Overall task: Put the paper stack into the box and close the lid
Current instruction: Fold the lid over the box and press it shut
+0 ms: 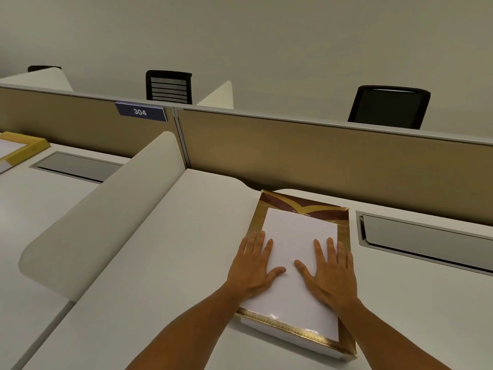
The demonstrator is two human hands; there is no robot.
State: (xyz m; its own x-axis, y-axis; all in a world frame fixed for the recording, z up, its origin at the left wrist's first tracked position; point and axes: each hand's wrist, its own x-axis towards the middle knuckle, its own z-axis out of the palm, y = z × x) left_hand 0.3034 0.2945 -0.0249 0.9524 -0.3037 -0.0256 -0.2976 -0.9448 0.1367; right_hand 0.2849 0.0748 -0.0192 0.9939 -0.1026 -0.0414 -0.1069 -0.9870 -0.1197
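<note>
The flat white paper stack lies under my palms, inside the shallow gold-edged cardboard box. My left hand and right hand are spread flat on it, side by side, I think to press it down snug. No lid covers it yet.

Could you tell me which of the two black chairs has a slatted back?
The left black chair; its back shows horizontal slats, while the right chair looks plain.
</note>
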